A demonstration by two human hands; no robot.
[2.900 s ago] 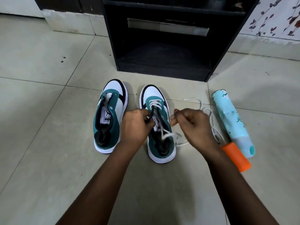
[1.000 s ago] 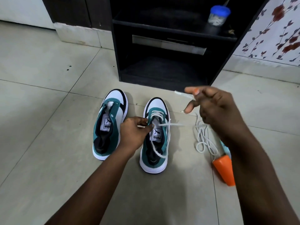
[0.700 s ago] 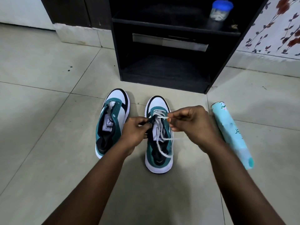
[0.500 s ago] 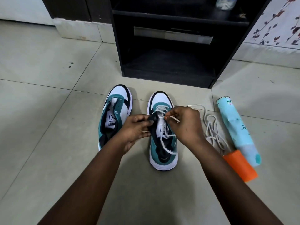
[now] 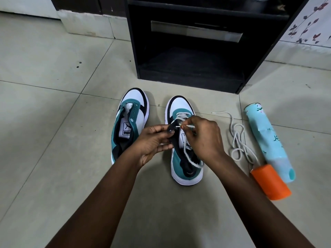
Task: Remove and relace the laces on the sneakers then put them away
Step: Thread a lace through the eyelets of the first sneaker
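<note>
Black cabinet (image 5: 197,68) stands open-fronted on the tile floor (image 5: 44,122), well beyond the fingers. Two teal-and-white sneakers sit toes toward it. Unlaced sneaker (image 5: 129,122) lies just left of the left hand's fingers, eyelets bare, tongue showing. Right-side sneaker (image 5: 182,158) is under both hands, white lace (image 5: 187,151) crossed through its front eyelets, one end trailing back over the collar. Pale blue spray can (image 5: 268,142) with orange cap (image 5: 270,183) lies on its side well right of the right hand's fingers. Loose lace (image 5: 238,140) is coiled between that hand and the can. Left hand (image 5: 154,140): fingers curled, pinching the dark eyelet flap of the right-side sneaker. Right hand (image 5: 202,138): thumb and forefinger pinching the lace tip, tip pointing at the flap, right by the left fingertips.
</note>
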